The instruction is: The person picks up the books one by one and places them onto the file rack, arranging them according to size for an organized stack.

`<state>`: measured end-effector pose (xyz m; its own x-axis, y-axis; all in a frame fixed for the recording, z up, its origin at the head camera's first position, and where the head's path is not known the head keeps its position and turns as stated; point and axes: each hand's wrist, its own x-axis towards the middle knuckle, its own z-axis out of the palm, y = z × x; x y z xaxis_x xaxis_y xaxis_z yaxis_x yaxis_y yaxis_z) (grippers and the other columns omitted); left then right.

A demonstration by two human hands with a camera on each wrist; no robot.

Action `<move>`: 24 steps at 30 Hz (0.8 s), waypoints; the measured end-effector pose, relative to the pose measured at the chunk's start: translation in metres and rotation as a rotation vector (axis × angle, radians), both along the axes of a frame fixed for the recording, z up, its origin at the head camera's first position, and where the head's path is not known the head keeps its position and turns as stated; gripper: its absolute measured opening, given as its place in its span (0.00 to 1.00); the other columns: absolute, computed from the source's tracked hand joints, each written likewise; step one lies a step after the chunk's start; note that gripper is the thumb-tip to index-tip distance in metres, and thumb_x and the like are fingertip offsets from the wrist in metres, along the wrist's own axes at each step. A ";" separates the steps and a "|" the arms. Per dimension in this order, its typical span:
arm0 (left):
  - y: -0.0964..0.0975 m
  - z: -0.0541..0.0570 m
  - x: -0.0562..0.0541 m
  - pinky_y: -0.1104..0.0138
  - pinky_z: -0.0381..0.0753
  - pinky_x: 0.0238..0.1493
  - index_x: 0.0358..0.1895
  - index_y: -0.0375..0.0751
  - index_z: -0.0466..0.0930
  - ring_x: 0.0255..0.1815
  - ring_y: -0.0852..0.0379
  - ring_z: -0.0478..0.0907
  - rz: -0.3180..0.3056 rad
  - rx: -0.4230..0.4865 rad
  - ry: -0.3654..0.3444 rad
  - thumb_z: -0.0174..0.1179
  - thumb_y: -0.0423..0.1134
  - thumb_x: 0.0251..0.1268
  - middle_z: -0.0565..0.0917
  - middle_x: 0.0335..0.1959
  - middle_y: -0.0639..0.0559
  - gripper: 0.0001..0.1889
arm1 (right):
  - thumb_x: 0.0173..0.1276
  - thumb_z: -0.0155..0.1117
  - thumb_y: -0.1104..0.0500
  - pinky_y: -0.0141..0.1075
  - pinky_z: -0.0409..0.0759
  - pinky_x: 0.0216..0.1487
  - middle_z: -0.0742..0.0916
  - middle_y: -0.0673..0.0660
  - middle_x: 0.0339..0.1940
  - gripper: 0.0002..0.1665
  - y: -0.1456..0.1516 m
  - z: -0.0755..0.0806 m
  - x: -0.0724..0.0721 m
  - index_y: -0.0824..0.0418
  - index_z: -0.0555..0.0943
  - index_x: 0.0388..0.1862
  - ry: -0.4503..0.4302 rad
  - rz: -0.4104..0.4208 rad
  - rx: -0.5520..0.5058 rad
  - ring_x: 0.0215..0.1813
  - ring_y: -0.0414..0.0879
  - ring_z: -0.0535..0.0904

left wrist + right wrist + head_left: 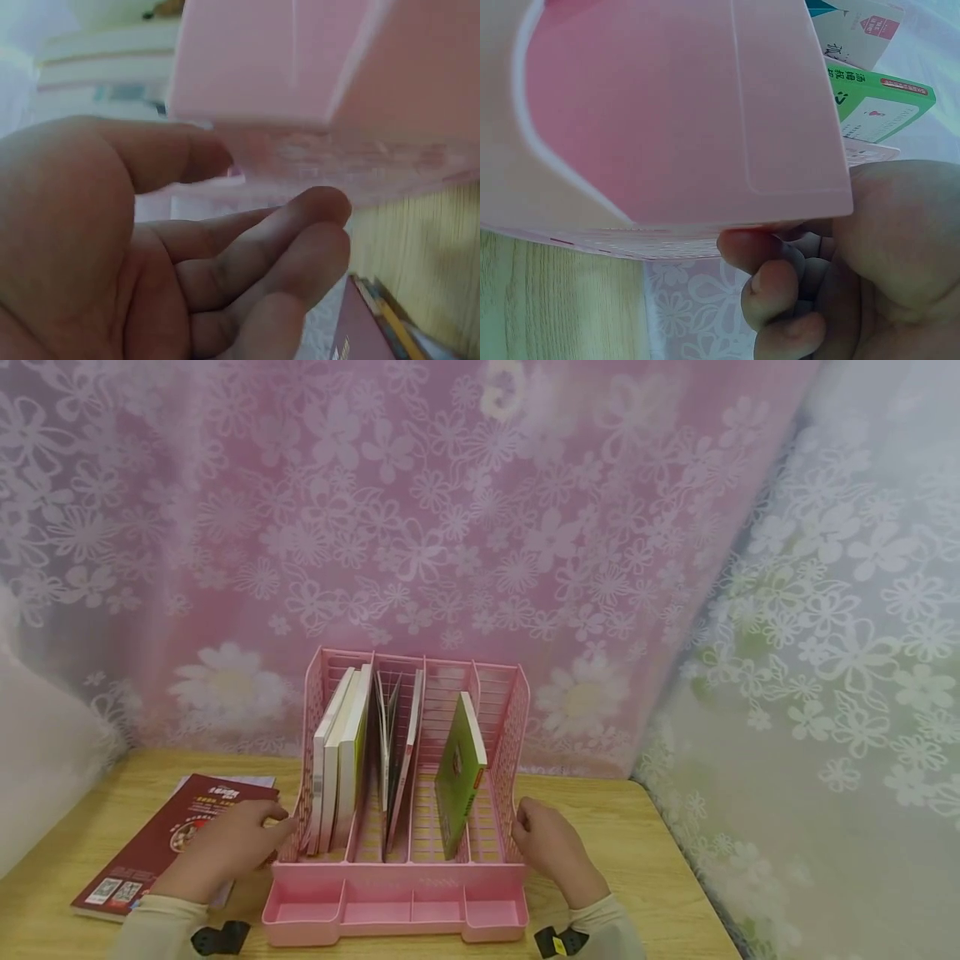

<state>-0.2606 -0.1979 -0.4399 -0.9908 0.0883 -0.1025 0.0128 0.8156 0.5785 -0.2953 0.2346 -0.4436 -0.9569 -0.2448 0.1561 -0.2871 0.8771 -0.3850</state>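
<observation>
A pink desktop book rack [378, 877] with upright dividers and small front compartments stands on the table. My left hand [232, 847] grips its left side wall near the front, the thumb and fingers around the wall's edge. At the opposite wall, my right hand [555, 852] holds on with curled fingers, seen under the pink edge in the right wrist view. White-edged books [330, 777] fill the left slot. Thin books [405, 760] lean in the second slot, and a green book [461, 777] stands tilted farther right.
A dark red book [142, 852] lies on top of another paper item on the wooden table [637, 877], left of the rack and partly beneath my left forearm. Flowered curtain [480, 527] hangs behind the table and along its right side.
</observation>
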 end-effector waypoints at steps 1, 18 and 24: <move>-0.004 0.000 0.000 0.44 0.82 0.44 0.63 0.29 0.78 0.38 0.52 0.85 0.004 0.013 -0.013 0.54 0.55 0.78 0.87 0.47 0.41 0.30 | 0.75 0.59 0.62 0.35 0.63 0.23 0.71 0.49 0.19 0.14 0.000 0.000 0.000 0.55 0.70 0.28 0.000 0.001 -0.001 0.21 0.41 0.66; -0.047 -0.045 -0.015 0.22 0.67 0.51 0.66 0.15 0.63 0.57 0.12 0.61 0.332 -0.226 -0.187 0.76 0.69 0.42 0.62 0.59 0.10 0.63 | 0.75 0.60 0.62 0.34 0.63 0.23 0.71 0.48 0.18 0.15 -0.001 0.001 0.001 0.54 0.69 0.27 0.011 -0.005 0.012 0.21 0.40 0.66; -0.046 -0.047 -0.012 0.23 0.71 0.45 0.62 0.18 0.70 0.56 0.13 0.63 0.281 -0.247 -0.158 0.76 0.61 0.48 0.66 0.58 0.14 0.51 | 0.75 0.60 0.62 0.34 0.63 0.23 0.71 0.48 0.19 0.14 -0.003 0.003 0.001 0.54 0.69 0.28 0.007 -0.006 0.027 0.21 0.40 0.66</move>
<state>-0.2730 -0.2438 -0.4864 -0.9432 -0.2303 -0.2394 -0.3039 0.8892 0.3420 -0.2945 0.2315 -0.4409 -0.9571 -0.2435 0.1568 -0.2849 0.8886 -0.3594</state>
